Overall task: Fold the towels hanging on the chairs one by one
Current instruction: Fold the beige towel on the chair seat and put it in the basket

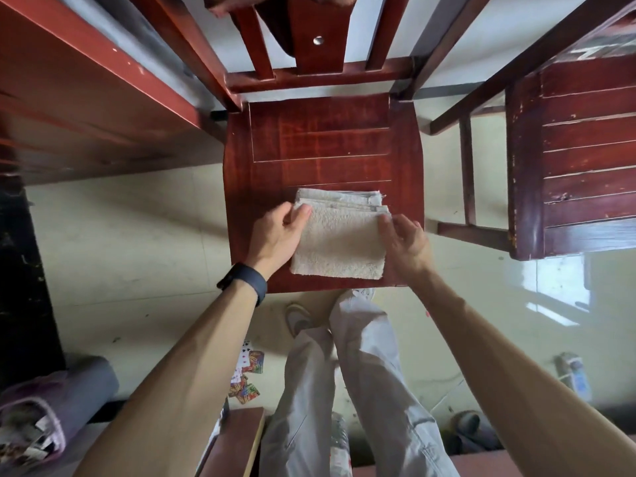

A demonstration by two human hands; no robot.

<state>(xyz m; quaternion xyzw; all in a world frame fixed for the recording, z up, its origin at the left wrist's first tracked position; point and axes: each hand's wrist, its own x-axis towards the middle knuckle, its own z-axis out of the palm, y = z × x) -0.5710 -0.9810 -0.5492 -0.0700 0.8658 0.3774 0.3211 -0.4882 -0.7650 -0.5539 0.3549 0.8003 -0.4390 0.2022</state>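
Observation:
A beige towel (339, 241) lies folded into a small thick square near the front edge of a red-brown wooden chair seat (320, 139). My left hand (275, 232) rests on the towel's left side, thumb on top, fingers curled at its edge. My right hand (404, 242) touches the towel's right edge with fingers bent and spread. A dark brown cloth (275, 18) hangs over the chair's backrest at the top of the view, mostly cut off.
A second dark wooden chair (581, 156) stands to the right. A red-brown table (89, 98) is at the left. Playing cards (247, 376) lie on the pale tiled floor near my legs. A grey rolled bundle (69, 390) sits lower left.

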